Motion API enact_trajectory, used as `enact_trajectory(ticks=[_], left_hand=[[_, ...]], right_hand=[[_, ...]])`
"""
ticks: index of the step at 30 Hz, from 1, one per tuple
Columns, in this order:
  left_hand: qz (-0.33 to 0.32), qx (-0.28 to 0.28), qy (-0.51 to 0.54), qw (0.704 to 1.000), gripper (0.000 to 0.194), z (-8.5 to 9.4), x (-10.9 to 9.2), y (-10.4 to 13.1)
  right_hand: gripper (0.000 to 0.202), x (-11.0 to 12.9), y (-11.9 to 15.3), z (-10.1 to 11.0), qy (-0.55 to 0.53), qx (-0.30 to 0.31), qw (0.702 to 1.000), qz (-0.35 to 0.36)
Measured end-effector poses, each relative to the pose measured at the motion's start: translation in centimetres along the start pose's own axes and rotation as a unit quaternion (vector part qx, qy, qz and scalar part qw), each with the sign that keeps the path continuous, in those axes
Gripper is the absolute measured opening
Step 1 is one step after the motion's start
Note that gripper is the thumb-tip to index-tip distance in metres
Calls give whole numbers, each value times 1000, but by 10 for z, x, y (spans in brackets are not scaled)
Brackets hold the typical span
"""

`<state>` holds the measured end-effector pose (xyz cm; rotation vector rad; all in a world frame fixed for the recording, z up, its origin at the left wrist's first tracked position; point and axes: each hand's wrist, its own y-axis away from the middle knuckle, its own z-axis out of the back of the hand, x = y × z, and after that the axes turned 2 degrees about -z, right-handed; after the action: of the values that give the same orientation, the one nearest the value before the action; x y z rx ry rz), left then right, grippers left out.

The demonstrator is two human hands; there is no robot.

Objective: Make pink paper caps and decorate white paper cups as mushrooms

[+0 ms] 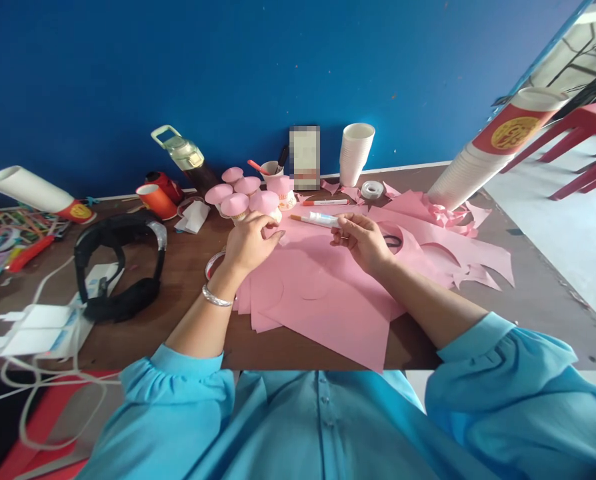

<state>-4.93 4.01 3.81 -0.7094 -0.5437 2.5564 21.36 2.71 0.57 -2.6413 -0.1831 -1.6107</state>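
My right hand [362, 241] grips a white pen-like glue tube [323, 219] with blue print, its length pointing left above the pink paper. A slim brown tip [298, 218] lines up with the tube's left end; whether it belongs to the tube I cannot tell. My left hand [255, 241] hovers at the paper's left side with fingers loosely bent. A gap shows between its thumb and forefinger, and nothing is visible in it. Just beyond stand several small paper cups topped with pink paper cones [235, 203]. Pink paper sheets [328, 293] lie under both hands.
Stacked white cups [357, 153], a phone-like upright panel [305, 160] and a bottle [188, 160] stand by the blue wall. A tape roll [373, 190] and an orange-ended marker [325, 202] lie nearby. A black headset [121, 307] and white cables occupy the left; a tall cup stack [478, 160] leans right.
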Motion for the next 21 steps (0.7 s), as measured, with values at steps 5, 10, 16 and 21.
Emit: enact_trajectory(ticks=[5,10,16,21], left_hand=[[-5,90,-93,992,23,-9,3,8],[-21,88,-11,996,16,-20,-4,10],[16,65,191,979,23,-28,-14,10],[72,59,257,962,38,-30,-14,9]], right_hand=[[41,-4,1,1,53,-9,998,19],[45,-3,3,-3,134,0,989,55],[46,-4,5,-4,223,33,970,87],[45,-3,5,-2,244,29,964,104]])
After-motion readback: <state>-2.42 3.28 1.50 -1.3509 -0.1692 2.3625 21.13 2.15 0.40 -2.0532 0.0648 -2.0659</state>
